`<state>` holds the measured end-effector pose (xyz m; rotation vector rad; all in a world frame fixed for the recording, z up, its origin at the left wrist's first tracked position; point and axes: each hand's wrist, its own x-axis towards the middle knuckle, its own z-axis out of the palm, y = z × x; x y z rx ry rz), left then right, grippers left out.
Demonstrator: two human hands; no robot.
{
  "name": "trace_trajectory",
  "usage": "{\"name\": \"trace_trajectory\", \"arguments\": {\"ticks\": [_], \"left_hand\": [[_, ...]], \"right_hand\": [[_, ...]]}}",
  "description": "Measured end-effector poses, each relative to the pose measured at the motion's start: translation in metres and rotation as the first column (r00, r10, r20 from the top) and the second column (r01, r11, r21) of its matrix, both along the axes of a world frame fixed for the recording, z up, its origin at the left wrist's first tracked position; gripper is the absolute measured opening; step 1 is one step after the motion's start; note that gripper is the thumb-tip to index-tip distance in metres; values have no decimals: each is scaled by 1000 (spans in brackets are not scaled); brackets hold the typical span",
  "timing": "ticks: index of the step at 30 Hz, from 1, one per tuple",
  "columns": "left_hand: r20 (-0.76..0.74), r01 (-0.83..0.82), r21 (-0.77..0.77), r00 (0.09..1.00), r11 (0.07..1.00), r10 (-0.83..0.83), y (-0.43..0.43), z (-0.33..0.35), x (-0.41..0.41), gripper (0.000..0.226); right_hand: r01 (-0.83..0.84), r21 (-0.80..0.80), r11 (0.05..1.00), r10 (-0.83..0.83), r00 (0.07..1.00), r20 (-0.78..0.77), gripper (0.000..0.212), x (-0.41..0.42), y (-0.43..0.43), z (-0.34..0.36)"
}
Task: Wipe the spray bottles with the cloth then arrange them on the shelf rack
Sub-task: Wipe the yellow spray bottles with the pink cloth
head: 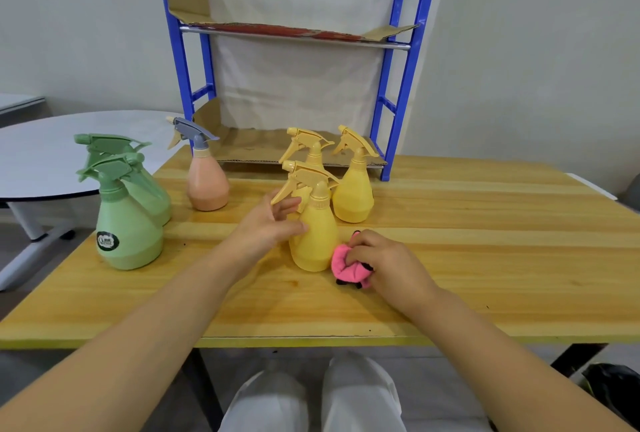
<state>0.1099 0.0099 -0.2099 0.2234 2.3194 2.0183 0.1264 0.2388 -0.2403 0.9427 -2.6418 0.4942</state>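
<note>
Well back from the table (pixel 242 336) edge, open left hand (pixel 272 222) touches front yellow bottle (pixel 317 241); right hand (pixel 384 258) grips pink cloth (pixel 341 265)

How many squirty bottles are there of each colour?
Yellow bottles: 3
Green bottles: 2
Peach bottle: 1
Total: 6
</note>
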Motion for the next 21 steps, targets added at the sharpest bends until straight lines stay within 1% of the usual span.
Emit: {"name": "trace_trajectory", "arguments": {"ticks": [1,3,5,9,11,13,15,19,21], "left_hand": [[5,25,-59,1000,998,-25,-1,-4,1,90],[-13,52,-153,998,987,-55,-1,-10,3,93],[-65,53,-181,996,982,-65,1,-15,5,87],[-151,9,-200,988,980,-40,14,-14,7,72],[-173,-12,-200,985,980,-23,17,-14,5,65],[-165,-9,-204,986,979,-25,16,-13,4,65],[-144,6,-219,989,976,-39,12,-13,0,71],[-93,69,-222,991,973,-91,7,-11,-5,77],[-63,92,-210,992,973,-107,4,-11,-7,77]], "right_hand": [[12,-22,1000,-12,1000,-12,37,0,4,-1],[43,-42,998,-44,999,-27,39,2,9,-3],[48,-34,998,-50,998,-36,42,6,9,-3],[-26,69,997,31,997,-68,48,18,-11,0],[-19,105,994,29,996,-90,50,21,-22,-1],[21,123,992,-6,992,-127,50,20,-26,-4],[47,105,993,-33,990,-139,47,17,-25,-6],[73,83,994,-67,995,-73,41,7,-20,-5],[120,89,989,-116,992,-54,38,3,-16,-3]]}}
